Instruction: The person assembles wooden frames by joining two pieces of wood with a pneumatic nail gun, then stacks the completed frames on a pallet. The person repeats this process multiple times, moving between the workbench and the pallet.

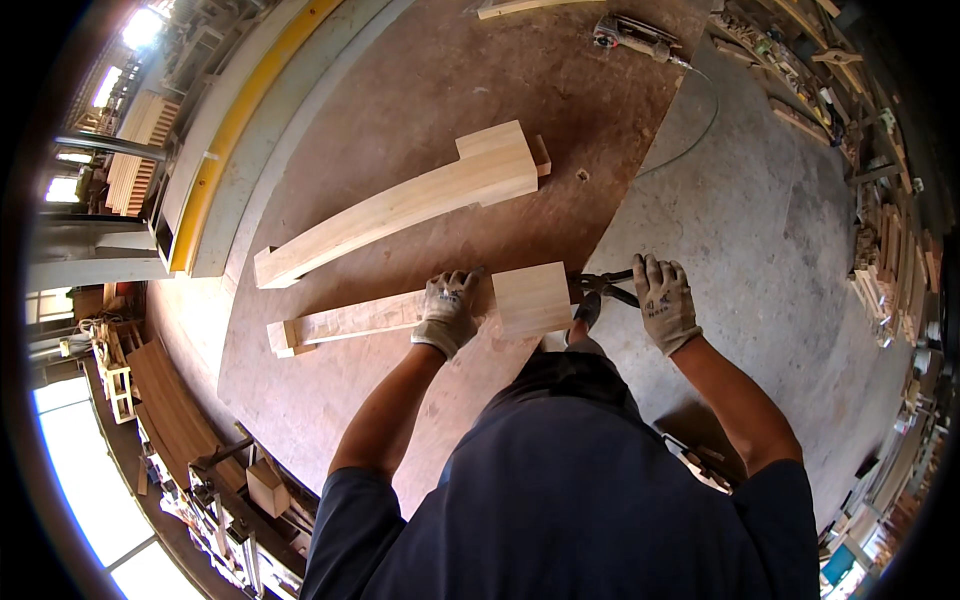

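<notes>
My left hand (pixel 448 308), in a pale work glove, grips the middle of a long pale wooden leg (pixel 370 317) lying on the brown tabletop. A thick square block (pixel 532 300) forms the leg's right end. Beside that end, my gloved right hand (pixel 665 302) is closed round the handles of dark pliers (pixel 618 286). The jaws of the pliers are at the block's right edge; what they bite on, if anything, is too small to make out. Farther away lies a second, curved wooden leg (pixel 400 208), nobody touching it.
Toward the far edge of the brown tabletop (pixel 570 110) rests a power tool (pixel 637 38) with a thin hose (pixel 712 115) trailing right. Grey concrete floor (pixel 740 230) lies to the right, bordered by stacked timber (pixel 880 245). A yellow-edged bench (pixel 225 130) stands at the left.
</notes>
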`<state>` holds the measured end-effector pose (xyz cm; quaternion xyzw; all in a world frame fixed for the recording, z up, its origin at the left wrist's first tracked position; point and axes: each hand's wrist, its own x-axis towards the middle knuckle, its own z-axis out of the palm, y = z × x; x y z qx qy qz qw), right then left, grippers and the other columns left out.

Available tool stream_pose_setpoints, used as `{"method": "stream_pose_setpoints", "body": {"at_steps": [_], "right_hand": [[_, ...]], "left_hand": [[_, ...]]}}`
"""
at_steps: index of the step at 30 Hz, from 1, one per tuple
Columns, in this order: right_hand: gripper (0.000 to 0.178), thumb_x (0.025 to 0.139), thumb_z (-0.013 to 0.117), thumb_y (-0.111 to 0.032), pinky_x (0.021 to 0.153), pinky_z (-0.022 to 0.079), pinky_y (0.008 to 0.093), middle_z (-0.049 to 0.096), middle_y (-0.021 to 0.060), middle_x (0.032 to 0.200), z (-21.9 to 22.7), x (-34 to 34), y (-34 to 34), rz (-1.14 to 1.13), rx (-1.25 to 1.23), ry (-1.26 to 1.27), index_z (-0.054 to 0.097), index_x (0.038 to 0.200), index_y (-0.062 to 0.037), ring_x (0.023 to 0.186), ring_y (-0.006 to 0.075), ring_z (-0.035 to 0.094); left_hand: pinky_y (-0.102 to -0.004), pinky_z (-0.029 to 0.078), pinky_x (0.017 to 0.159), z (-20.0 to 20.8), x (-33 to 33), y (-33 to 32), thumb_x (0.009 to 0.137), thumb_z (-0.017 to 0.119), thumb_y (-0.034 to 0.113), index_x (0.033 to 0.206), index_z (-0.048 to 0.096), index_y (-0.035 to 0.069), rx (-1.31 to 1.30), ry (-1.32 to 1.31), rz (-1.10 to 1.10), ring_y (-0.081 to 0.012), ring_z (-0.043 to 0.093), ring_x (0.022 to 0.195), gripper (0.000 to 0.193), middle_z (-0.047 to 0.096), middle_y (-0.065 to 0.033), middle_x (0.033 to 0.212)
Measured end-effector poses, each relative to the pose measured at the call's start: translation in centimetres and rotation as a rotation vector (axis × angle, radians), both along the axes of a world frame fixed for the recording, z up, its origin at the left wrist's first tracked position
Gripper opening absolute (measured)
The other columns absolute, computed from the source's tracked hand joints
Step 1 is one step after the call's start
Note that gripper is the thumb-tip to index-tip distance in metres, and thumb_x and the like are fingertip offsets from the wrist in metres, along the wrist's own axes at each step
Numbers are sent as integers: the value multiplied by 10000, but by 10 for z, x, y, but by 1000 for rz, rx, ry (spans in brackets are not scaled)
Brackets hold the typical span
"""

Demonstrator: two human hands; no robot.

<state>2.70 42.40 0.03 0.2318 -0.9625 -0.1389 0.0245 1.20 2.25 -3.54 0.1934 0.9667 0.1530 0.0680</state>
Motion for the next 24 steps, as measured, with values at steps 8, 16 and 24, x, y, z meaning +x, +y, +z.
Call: {"method": "stream_pose_setpoints", "body": {"at_steps": [8,16,24], "right_hand": [[524,945,556,-184,1021,455,460,600,146,1234,-6,-6,3,-59,14,-189,496,1445,-38,1110,319,592],[358,893,618,-161,909,551,483,683,274,1086,48,-10,-16,-349,-240,-720,590,1192,34,990,434,692],[384,941,682,-333,874,544,475,727,255,927,63,-26,-16,-488,-389,-1033,679,1105,14,943,413,709]], "left_hand": [[-519,445,979,-7,1,-1,701,818,223,1390,545,128,0,34,10,-388,600,1103,747,652,-167,1163],[-511,438,982,-2,0,1,706,815,219,1392,546,126,-13,35,13,-385,593,1116,742,650,-165,1163],[-509,433,981,-1,0,3,714,817,235,1410,541,133,-33,-9,29,-376,594,1115,755,648,-158,1170]]}}
